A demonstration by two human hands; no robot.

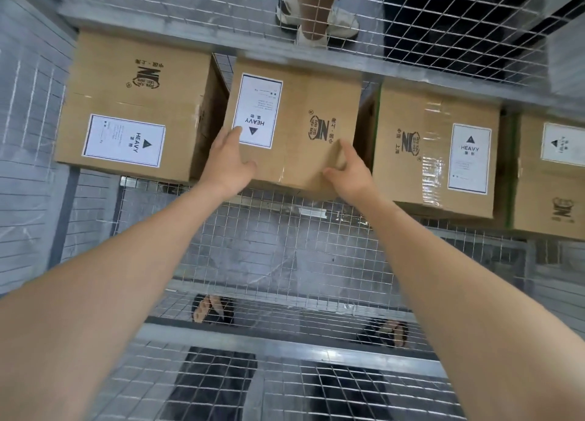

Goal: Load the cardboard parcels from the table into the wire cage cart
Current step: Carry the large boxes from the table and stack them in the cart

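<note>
A cardboard parcel (294, 129) with a white HEAVY label sits inside the wire cage cart (269, 246), against its far mesh wall. Both hands are on it. The left hand (228, 161) lies on top with fingers straight, while the right hand (348, 167) grips the near top edge with bent fingers. Whether the parcel rests fully on the cart floor cannot be told.

Loading looks well under way. Four parcels are in view, all inside the cart in one row:
- the held one
- one just left of it (136, 104)
- a tape-wrapped one just right of it (440, 148)
- a fourth (550, 180) further right, cut off by the edge

The desk is out of view, so any parcels left there cannot be counted.
</note>
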